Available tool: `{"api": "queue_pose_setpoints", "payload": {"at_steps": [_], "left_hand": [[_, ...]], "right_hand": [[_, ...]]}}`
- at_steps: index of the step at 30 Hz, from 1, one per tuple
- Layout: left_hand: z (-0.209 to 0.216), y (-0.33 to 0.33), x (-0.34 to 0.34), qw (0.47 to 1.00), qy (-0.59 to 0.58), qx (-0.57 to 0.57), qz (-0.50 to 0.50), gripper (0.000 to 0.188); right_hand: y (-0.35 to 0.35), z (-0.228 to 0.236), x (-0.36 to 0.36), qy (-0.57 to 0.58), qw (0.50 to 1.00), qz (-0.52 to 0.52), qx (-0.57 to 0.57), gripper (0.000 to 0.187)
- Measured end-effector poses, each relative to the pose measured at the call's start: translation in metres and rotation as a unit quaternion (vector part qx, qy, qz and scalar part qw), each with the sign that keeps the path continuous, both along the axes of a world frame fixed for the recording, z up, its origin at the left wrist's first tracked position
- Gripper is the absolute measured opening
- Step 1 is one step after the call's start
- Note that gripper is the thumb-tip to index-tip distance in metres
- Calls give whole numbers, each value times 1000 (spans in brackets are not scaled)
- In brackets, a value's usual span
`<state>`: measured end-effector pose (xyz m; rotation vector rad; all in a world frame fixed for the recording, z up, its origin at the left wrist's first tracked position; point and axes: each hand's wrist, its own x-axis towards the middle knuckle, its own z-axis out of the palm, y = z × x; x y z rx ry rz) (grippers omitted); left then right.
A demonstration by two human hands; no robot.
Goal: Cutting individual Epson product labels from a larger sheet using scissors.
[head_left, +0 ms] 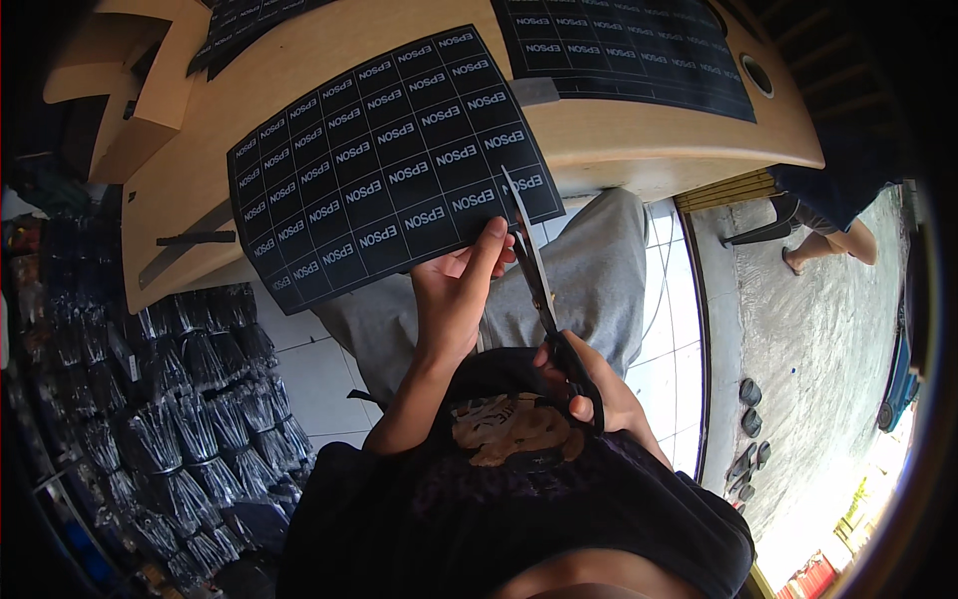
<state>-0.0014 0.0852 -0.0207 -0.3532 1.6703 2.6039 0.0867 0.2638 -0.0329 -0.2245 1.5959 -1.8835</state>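
Note:
My left hand (457, 285) pinches the near edge of a black sheet (369, 165) printed with a grid of repeated light lettering, thumb on top. The sheet slants over the table edge above my lap. In my right hand (591, 384) is a pair of scissors (540, 280) with black handles, fingers wrapped through the loops. Its blades point away from me and are parted at the sheet's right end. One blade lies over the printed face, close to the last column; the other is partly hidden by the sheet.
The wooden table (639, 140) curves across the front, with another printed black sheet (629, 60) at its right and a dark strip (196, 239) at its left. Bundles in clear plastic (190, 439) stand at left. Sandals (750, 424) and another person's leg (833, 245) are at right.

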Motion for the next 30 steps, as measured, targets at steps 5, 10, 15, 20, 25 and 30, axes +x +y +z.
{"api": "queue_pose_setpoints", "payload": {"at_steps": [5, 10, 15, 20, 25, 30], "left_hand": [[-2, 1, 1, 1000, 7, 1, -10, 10], [-1, 1, 2, 1000, 6, 0, -18, 11], [-3, 1, 2, 1000, 7, -2, -21, 12], [-2, 4, 4, 999, -1, -29, -16, 12], [-2, 5, 6, 1000, -5, -27, -9, 12], [-1, 5, 5, 999, -8, -31, -10, 11]], "right_hand": [[-5, -2, -4, 17, 999, -28, -12, 78], [-5, -4, -6, 10, 999, -20, -23, 77], [-8, -8, -4, 20, 999, -36, -30, 76], [-6, -6, -6, 9, 999, -25, -28, 77], [-8, -4, -6, -11, 999, -21, -22, 79], [-10, -4, -6, -20, 999, -33, -29, 82]]}}
